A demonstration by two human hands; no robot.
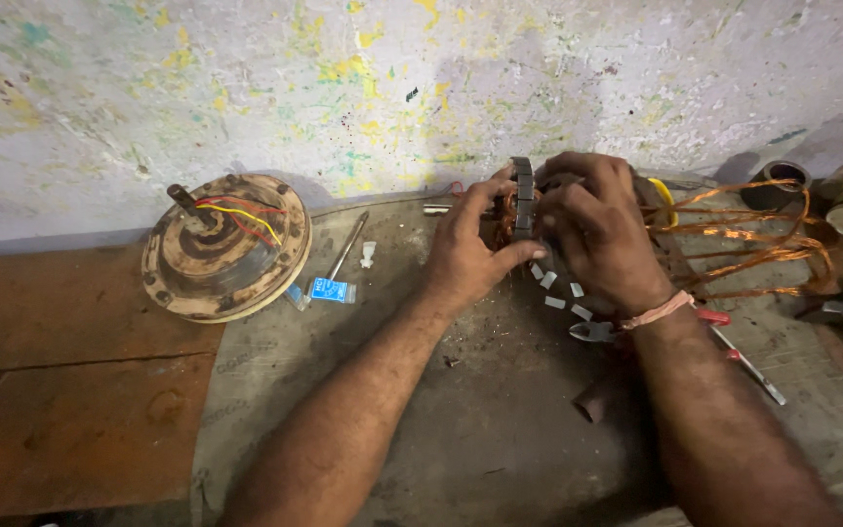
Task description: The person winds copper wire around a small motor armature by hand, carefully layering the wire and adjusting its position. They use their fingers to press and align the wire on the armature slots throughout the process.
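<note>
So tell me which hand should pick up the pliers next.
Probably the right hand: the pliers lie just under its wrist, while the left hand steadies the stator ring from the other side.

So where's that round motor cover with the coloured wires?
The round motor cover lies at the left of the head view, against the paint-spattered wall, left of the left hand, with a metal rod between.

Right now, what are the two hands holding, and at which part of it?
Both hold a round motor stator core standing on edge. The left hand grips its rim from the left side, the right hand covers the right side, where copper wire coils trail out.
</note>
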